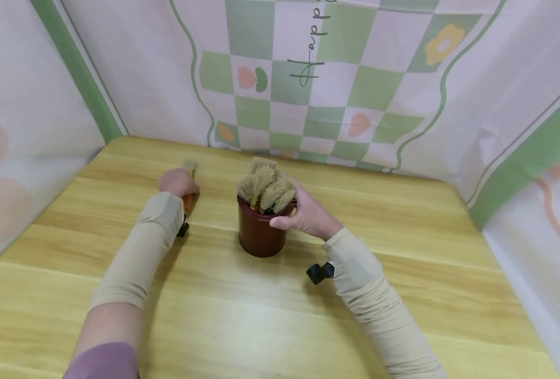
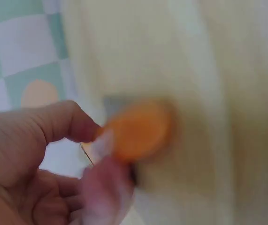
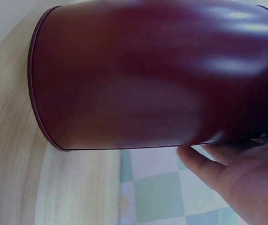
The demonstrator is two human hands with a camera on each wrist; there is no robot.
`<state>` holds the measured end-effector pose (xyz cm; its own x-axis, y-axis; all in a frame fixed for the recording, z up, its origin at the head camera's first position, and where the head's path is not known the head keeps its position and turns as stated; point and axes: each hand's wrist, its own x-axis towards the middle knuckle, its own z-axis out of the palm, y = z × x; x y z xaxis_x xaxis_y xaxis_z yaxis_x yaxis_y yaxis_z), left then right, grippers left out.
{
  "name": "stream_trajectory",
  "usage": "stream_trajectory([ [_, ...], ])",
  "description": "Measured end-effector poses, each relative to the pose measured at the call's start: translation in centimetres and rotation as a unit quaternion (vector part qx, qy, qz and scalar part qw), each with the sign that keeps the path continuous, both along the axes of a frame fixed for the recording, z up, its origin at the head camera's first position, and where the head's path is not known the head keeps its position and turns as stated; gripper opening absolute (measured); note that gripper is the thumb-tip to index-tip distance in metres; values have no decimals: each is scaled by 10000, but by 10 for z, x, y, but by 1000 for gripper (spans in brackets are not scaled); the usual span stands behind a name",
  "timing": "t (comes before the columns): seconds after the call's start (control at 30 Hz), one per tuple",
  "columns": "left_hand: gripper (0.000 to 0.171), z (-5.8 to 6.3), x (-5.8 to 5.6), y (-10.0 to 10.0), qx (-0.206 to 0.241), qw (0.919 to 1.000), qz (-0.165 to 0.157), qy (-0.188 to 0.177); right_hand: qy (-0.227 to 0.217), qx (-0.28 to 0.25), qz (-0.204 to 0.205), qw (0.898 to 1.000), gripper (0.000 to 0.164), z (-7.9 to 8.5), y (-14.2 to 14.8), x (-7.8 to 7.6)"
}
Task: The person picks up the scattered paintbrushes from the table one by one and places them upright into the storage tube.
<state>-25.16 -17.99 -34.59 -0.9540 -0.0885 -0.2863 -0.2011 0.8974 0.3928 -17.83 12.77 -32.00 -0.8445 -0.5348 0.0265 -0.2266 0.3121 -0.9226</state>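
My left hand (image 1: 179, 182) is over the left side of the table, pinching a brush by its orange handle (image 2: 141, 131). Pale bristles (image 1: 190, 166) show beyond the knuckles in the head view; the left wrist view is blurred. Near the table's middle stands a dark red cylindrical pot (image 1: 261, 237), holding several brushes whose tan bristle heads (image 1: 266, 184) point up. With thumb and fingers around its right rim, my right hand (image 1: 313, 213) holds this pot. The right wrist view shows its glossy wall (image 3: 148, 79) up close. The brush handles inside the pot are mostly hidden.
The light wood table (image 1: 242, 321) has a patterned cloth (image 1: 289, 105) hanging along its back edge and more cloth at both sides. A black wrist camera (image 1: 320, 273) sticks out below the right wrist; another (image 1: 183, 229) is at the left wrist.
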Motion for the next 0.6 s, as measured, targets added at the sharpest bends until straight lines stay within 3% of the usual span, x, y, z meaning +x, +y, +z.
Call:
stream_trajectory([
  [0.1, 31, 6, 0, -2, 717, 9971, -151, -187, -6, -55, 27, 10000, 119, 2, 1, 1],
  [0.17, 33, 10, 0, 0, 915, 9954, -186, -227, 8, -37, 21, 10000, 121, 3, 2, 2],
  [0.37, 31, 18, 0, 13, 636, 9976, -284, 54, 42, 15, 3, 10000, 127, 5, 1, 1],
  [0.6, 22, 18, 1, 22, 348, 9989, -32, 315, -4, 101, -44, 9999, 129, 4, 0, 2],
])
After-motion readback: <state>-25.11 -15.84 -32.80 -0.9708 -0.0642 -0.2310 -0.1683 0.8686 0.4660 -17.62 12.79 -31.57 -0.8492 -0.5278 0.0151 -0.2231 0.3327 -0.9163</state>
